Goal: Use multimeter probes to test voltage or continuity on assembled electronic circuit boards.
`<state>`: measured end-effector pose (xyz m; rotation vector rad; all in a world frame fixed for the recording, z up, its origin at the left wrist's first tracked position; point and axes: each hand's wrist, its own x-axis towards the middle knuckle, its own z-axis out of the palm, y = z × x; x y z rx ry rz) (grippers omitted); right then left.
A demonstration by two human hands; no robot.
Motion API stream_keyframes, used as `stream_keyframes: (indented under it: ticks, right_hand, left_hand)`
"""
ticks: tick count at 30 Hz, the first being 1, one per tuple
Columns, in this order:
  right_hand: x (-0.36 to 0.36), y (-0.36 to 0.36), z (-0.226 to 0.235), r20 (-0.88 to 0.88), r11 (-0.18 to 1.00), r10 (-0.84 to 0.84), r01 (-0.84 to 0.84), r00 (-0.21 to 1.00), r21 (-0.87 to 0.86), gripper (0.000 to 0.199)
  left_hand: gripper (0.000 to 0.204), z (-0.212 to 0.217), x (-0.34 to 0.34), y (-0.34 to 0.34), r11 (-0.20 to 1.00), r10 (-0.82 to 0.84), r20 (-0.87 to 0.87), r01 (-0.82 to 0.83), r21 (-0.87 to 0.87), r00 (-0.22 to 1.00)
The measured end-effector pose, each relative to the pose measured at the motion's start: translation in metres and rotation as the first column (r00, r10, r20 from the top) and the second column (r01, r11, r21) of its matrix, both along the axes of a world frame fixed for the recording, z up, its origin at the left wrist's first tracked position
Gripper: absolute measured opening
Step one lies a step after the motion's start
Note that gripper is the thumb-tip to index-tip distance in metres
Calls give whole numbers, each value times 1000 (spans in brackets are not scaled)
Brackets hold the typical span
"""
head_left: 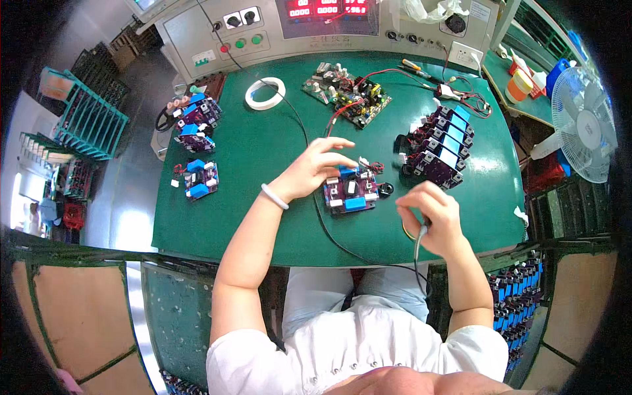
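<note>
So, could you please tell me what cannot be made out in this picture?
All in the head view:
Tip of the corded tool: hidden by the right hand gripping it.
Contact between the left hand and the circuit board: the fingers hide the spot.
Red digital display: top cut off by the upper edge.
Massed boards at lower right: too small and crowded to count.

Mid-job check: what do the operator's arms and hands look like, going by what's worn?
Both arms wear short, loose white sleeves, leaving the forearms uncovered. The left hand is gloveless, with a plain, pale, rounded band around its wrist. The right hand is gloveless too, and no band shows at that wrist.
</note>
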<state>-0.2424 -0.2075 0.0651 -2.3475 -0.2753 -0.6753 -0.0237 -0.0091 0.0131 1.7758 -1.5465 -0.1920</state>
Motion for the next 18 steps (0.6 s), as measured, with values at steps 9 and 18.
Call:
stream_keyframes:
  ticks: [9,18]
  right_hand:
    - [66,-5,11,-354,997,-70,70,933,-13,22]
    - [86,3,-34,-420,991,-122,135,899,2,27]
  left_hand:
    - [31,-4,30,43,971,234,132,-238,16,963]
    - [23,-6,29,38,967,251,58,-252,19,966]
